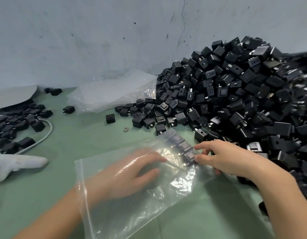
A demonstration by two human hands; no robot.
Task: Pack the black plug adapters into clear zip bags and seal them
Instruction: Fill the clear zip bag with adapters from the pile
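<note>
Green desk [77, 135], grey wall behind. Heap of black plug adapters [244, 94] fills the right side and spills toward centre. Clear zip bag [132, 204] lies flat in the near middle, zip edge at left. Left hand [130, 173] is inside the bag, fingers loosely spread and gripping nothing; it is blurred. Right hand [230, 157] is at the bag's far edge. Its thumb and forefinger seem to pinch, through the plastic, the near end of the row of adapters [182, 144] inside. White controller [16, 163] lies far left.

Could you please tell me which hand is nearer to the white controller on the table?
Left. The left hand, inside the clear bag, lies right of the white controller; the right hand is farther right, beside the adapter pile.
</note>
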